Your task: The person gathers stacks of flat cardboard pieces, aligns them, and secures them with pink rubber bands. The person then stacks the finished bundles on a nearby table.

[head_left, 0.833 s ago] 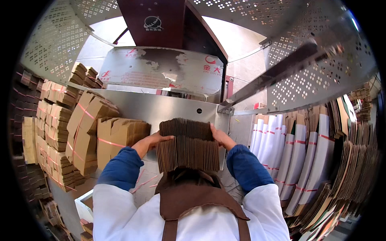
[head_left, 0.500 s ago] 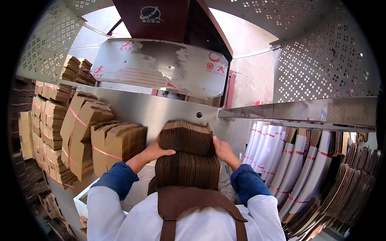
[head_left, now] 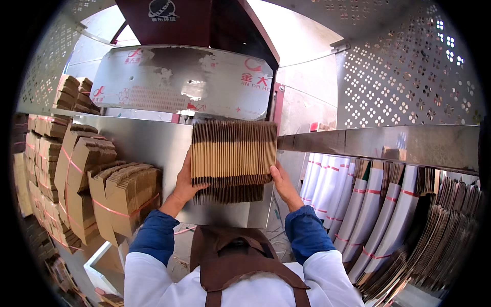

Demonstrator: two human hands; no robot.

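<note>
Between my two hands is a thick stack of folded brown cardboard pieces (head_left: pixel 232 158), their edges lined up side by side. My left hand (head_left: pixel 185 180) presses the stack's left side, the thumb lying across its near edge. On the opposite side my right hand (head_left: pixel 284 185) grips with the thumb on the near corner; its other fingers are mostly hidden. The stack is held over the metal worktable (head_left: pixel 153 140), just in front of the machine's opening below a slanted metal cover plate (head_left: pixel 179 84).
Strapped cardboard bundles (head_left: pixel 125 197) stand on the table at left, with more piles (head_left: pixel 43 153) beyond. A maroon machine housing (head_left: pixel 169 23) rises at the back. Perforated metal guards (head_left: pixel 404 82) flank it. White-wrapped bundles (head_left: pixel 327 194) and cardboard sheets (head_left: pixel 434 245) stand at right.
Both hands have carried the cardboard stack away from my body, toward the machine. It has tilted, so a lighter band of its edges now shows. The view has shifted slightly.
</note>
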